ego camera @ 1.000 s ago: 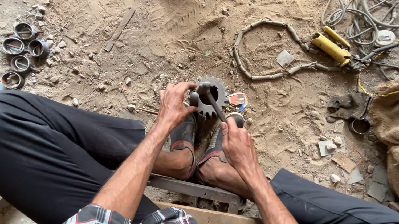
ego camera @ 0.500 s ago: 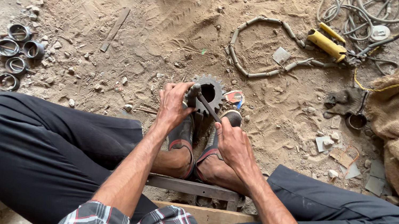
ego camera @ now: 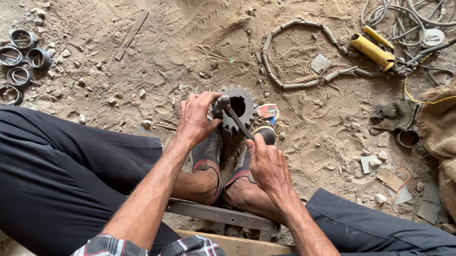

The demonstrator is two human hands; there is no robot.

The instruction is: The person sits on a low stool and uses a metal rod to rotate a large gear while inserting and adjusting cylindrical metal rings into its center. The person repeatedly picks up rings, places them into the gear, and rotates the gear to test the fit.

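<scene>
Sandy floor point(ego camera: 156, 5) carries the work. Your left hand point(ego camera: 197, 118) grips the rim of a toothed gear point(ego camera: 242, 107), which stands on edge between your two shoes (toes clamp it). Your right hand point(ego camera: 267, 164) is clenched around a dark metal rod point(ego camera: 236, 121), whose tip rests at the gear's bore. Metal rings point(ego camera: 20, 59) lie near the floor's left edge.

Light: I see soft, even daylight over the sandy floor point(ego camera: 156, 5), bright, no glare.
Shadows: faint and short beside the metal rings point(ego camera: 20, 59); darker at the top left corner.
Focus: sharp at centre, gear point(ego camera: 238, 106) teeth crisp.
Edges: wide-angle bend; my trousers point(ego camera: 30, 169) bulge outward.
Blur: none that I can make out.
</scene>
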